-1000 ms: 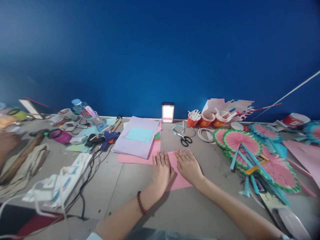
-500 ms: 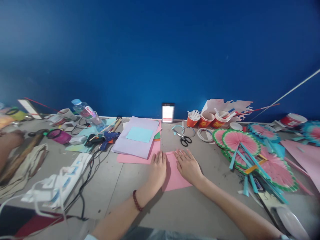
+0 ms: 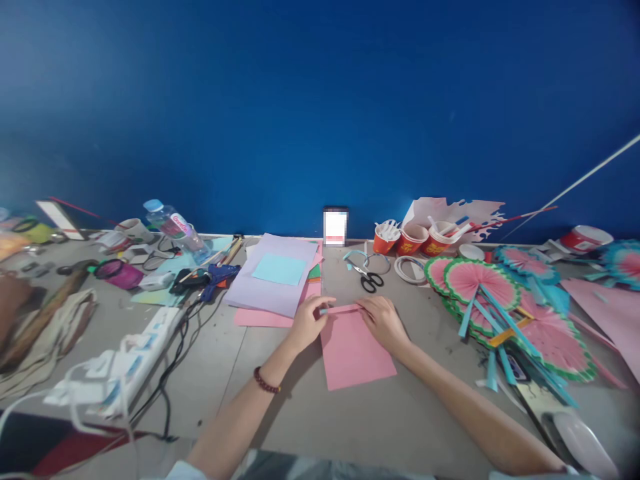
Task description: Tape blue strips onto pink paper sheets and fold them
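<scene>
We see the left hand (image 3: 306, 323) curled at the far left corner of a flat pink sheet of paper (image 3: 354, 350), its fingers closed on the folded far edge of that sheet, and the right hand (image 3: 384, 319) pinching the same folded edge at its right end, so both hands grip the narrow fold between them. The pink sheet lies flat on the grey surface (image 3: 400, 413), straight ahead of the person, with its near edge free of both hands. A dark red bead bracelet (image 3: 265, 383) sits on the left wrist, near the sheet's near left corner. Just beyond the sheet's far left corner lies a stack of lilac and pink paper sheets (image 3: 273, 283) with a pale blue square on top. Beyond the sheet's far edge, near it, lie black-handled scissors (image 3: 369, 277), and farther back stand three orange paper cups (image 3: 413, 238) against the deep blue wall (image 3: 320, 107). To the right of the sheet, apart from it, spread pink pleated paper fans with green rims (image 3: 493, 293) crossed by blue strips. To the left of the sheet, well apart, lie a blue glue gun (image 3: 217, 275), a clear plastic water bottle (image 3: 175, 228) on its side, and a white power strip (image 3: 125, 363) with dark cables.
</scene>
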A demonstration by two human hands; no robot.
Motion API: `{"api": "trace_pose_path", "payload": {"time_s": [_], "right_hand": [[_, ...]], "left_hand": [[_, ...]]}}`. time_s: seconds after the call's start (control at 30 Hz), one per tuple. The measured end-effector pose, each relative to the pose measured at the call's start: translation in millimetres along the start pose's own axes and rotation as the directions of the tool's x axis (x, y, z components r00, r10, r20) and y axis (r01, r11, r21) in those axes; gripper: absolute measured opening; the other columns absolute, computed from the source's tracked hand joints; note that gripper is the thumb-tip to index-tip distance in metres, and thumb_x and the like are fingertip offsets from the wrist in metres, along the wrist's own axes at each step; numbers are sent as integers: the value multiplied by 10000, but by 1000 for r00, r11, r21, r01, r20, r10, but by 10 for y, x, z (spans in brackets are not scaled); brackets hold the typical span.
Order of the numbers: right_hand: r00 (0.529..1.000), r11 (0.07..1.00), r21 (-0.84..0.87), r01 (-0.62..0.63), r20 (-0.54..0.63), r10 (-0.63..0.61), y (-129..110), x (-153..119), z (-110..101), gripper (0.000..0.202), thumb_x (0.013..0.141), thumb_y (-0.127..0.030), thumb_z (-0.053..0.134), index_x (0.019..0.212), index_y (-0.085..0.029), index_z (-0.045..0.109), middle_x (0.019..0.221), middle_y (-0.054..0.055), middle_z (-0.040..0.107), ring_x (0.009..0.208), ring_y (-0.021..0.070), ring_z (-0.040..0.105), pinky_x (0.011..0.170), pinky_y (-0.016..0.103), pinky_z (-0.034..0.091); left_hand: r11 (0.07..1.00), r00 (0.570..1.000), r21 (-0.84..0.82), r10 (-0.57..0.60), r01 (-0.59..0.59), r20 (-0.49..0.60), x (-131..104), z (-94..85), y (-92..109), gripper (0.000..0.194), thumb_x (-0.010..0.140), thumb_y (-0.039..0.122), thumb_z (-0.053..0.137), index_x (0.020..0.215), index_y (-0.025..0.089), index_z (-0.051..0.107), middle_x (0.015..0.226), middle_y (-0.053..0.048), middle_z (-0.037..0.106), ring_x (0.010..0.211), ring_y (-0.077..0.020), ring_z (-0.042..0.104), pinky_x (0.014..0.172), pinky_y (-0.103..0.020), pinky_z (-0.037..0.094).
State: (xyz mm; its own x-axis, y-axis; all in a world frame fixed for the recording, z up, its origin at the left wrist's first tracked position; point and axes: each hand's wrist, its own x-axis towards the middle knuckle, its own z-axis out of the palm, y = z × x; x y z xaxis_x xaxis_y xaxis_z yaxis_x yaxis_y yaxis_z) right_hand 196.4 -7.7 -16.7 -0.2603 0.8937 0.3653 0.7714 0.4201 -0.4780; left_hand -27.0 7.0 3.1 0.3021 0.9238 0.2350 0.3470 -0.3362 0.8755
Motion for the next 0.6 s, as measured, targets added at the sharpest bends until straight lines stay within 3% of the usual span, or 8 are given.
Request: {"api": "trace_pose_path", "payload": {"time_s": [0.1, 0.2, 0.27, 0.33, 0.43, 0.5, 0.6], "right_hand": [[998, 981, 184, -67, 32, 62, 103, 63, -84, 221, 867, -304, 514, 962, -203, 686, 1004, 100, 680, 973, 241, 578, 850, 389, 441], [976, 913, 356, -200, 156, 154, 127, 113, -220, 208, 799, -370, 601, 864, -191, 685, 918, 70, 676, 871, 212, 584, 760, 324, 452], [933, 818, 460, -345, 261, 247, 105, 129, -301, 256, 753, -418, 639, 848, -181, 671, 791, 32, 655, 725, 171, 569, 653, 281, 436], [879, 666, 575, -475, 349, 325, 70, 134, -353, 332, 708, -468, 671, 857, -172, 654, 703, 1, 623, 639, 139, 545, 582, 252, 406], [814, 436, 694, -573, 421, 400, 27, 135, -375, 428, 632, -509, 724, 861, -158, 638, 665, -11, 612, 592, 116, 534, 534, 228, 380], [788, 358, 721, -594, 431, 438, 14, 137, -368, 432, 592, -506, 750, 816, -153, 640, 634, -17, 607, 562, 106, 524, 520, 223, 370], [760, 296, 729, -617, 454, 466, 10, 141, -355, 383, 578, -486, 758, 728, -153, 642, 585, -29, 594, 529, 97, 511, 520, 224, 367]], "left_hand": [[962, 989, -236, -145, 138, -14, 11, -19, 43, 301, 739, 235, 672, 1037, 194, 668, 913, -47, 629, 829, -155, 590, 744, -264, 486], [889, 957, -388, -285, 244, -50, 19, -31, 57, 373, 694, 300, 714, 1044, 178, 674, 901, -45, 628, 765, -137, 575, 641, -222, 467], [842, 933, -453, -354, 291, -59, 24, -30, 59, 421, 664, 332, 735, 1049, 173, 674, 912, -49, 627, 708, -124, 551, 546, -198, 424], [803, 908, -499, -414, 327, -71, 29, -20, 58, 448, 622, 339, 765, 1028, 170, 681, 910, -49, 632, 695, -121, 542, 514, -189, 398], [762, 882, -558, -458, 329, -107, 34, 8, 49, 423, 573, 319, 797, 954, 168, 693, 942, -54, 650, 812, -151, 575, 641, -216, 452], [739, 874, -595, -471, 317, -119, 35, 29, 36, 411, 551, 308, 806, 919, 166, 692, 943, -53, 657, 859, -165, 584, 725, -247, 467], [691, 860, -644, -500, 329, -98, 35, 49, 16, 414, 525, 289, 816, 898, 167, 685, 880, -35, 661, 800, -155, 592, 717, -261, 473]]}}
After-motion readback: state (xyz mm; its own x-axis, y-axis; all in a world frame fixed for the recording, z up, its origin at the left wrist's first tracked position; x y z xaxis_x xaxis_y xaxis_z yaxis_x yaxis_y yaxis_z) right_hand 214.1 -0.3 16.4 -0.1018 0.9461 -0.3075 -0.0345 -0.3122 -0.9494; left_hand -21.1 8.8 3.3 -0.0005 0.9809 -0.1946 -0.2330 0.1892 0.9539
